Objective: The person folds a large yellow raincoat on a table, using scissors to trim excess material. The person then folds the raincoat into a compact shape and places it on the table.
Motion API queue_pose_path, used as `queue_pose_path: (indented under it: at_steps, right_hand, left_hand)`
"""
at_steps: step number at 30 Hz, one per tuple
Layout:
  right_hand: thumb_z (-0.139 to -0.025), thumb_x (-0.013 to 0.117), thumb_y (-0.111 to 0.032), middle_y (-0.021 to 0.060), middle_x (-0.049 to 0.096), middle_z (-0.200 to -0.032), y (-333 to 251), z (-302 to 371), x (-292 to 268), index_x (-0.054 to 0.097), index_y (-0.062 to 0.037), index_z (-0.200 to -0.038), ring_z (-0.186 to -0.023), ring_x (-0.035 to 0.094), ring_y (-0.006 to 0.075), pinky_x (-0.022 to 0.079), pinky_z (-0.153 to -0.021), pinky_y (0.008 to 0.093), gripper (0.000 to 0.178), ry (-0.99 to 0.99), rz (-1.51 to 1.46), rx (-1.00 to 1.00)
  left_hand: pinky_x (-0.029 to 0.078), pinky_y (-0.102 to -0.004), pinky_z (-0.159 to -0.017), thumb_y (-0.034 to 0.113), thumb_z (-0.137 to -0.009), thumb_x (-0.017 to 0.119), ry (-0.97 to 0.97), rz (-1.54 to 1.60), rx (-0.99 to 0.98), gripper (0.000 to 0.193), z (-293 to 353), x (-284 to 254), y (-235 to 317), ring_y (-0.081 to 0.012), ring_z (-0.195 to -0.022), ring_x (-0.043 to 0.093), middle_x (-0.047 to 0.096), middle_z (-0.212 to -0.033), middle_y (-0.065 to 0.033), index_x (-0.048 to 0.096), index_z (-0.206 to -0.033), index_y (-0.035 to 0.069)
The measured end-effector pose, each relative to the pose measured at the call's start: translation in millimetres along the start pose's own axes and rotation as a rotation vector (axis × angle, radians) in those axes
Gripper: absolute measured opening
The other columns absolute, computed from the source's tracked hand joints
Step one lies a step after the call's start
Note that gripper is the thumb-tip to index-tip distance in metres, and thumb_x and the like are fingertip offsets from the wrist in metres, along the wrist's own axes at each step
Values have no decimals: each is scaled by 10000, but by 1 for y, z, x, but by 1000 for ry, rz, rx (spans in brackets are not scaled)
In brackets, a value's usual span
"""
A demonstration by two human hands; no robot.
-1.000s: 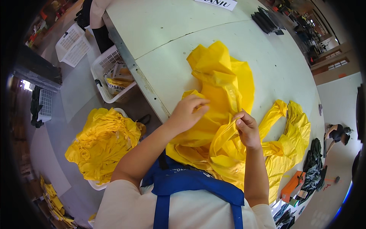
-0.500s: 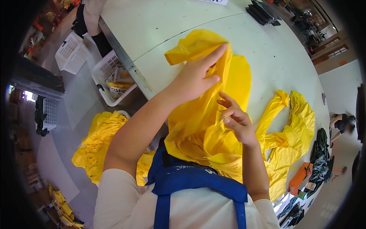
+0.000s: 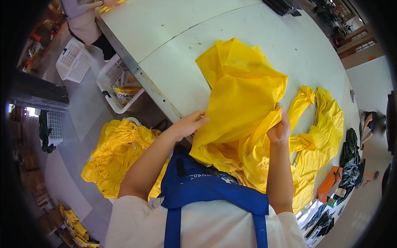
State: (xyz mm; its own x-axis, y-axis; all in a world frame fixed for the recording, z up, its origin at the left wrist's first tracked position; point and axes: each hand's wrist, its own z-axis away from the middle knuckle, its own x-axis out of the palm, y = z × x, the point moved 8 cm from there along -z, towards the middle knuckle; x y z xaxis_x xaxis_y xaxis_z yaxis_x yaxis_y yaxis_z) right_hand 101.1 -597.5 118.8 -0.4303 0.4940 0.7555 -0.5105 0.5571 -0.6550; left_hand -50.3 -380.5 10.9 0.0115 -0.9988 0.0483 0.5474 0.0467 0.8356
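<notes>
A yellow garment (image 3: 244, 99) of thin, smooth fabric lies rumpled on the pale table (image 3: 173, 82) in front of me, its near end bunched against my blue apron (image 3: 206, 186). My right hand (image 3: 280, 127) is closed on a fold at the garment's right side. At its left edge, the fingertips of my left hand (image 3: 189, 125) are pressed together on the fabric. To the right, a flat stack of yellow garments (image 3: 324, 134) lies on the table, with a sleeve-like strip sticking out.
A heap of yellow garments (image 3: 118, 153) stands at my left, below table level. A white basket (image 3: 111, 97) with packages sits by the table's left edge, near another white basket (image 3: 76, 62). A co-worker (image 3: 84, 20) stands at the far left. An orange box (image 3: 329, 184) lies at right.
My left hand has drawn back toward me from the top of the garment to its left edge. My right hand has moved up and right with a fold. The fabric's far part has spread out.
</notes>
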Motion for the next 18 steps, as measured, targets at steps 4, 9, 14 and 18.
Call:
queue_pose_path:
  at_steps: [4, 9, 14, 18]
  right_hand:
    - [-894, 574, -193, 85, 622, -954, -4, 10, -21, 524, -71, -868, -915, 613, 230, 513, -839, 380, 134, 280, -24, -38]
    - [-858, 612, -208, 129, 624, -947, -7, 15, -7, 484, -57, -788, -870, 617, 231, 512, -800, 355, 209, -24, -12, -24]
    - [-890, 591, -210, 123, 629, -936, -52, 21, -7, 505, -46, -858, -835, 614, 200, 505, -771, 315, 188, 32, 225, -10]
    - [-948, 495, -100, 91, 610, -1079, -74, 39, -68, 552, 1, -1111, -957, 590, 165, 460, -880, 291, 200, 472, 497, -7]
  left_hand:
    - [405, -334, -971, 355, -931, 542, -65, 244, 30, 711, -25, 6, -12, -208, -1263, 409, 344, -1448, -101, 201, -1467, 37]
    - [378, -360, -1026, 269, -874, 628, -286, 364, 222, 709, -50, 23, 59, -222, -1267, 432, 407, -1418, -102, 274, -1439, 28]
    - [406, -331, -1007, 147, -849, 651, -319, 608, 369, 561, 10, -12, 92, -192, -1166, 525, 552, -1251, -69, 415, -1345, 30]
    - [407, -322, -1005, 84, -870, 608, -169, 829, 412, 459, 66, -3, 86, -179, -1152, 537, 557, -1244, -61, 452, -1297, 21]
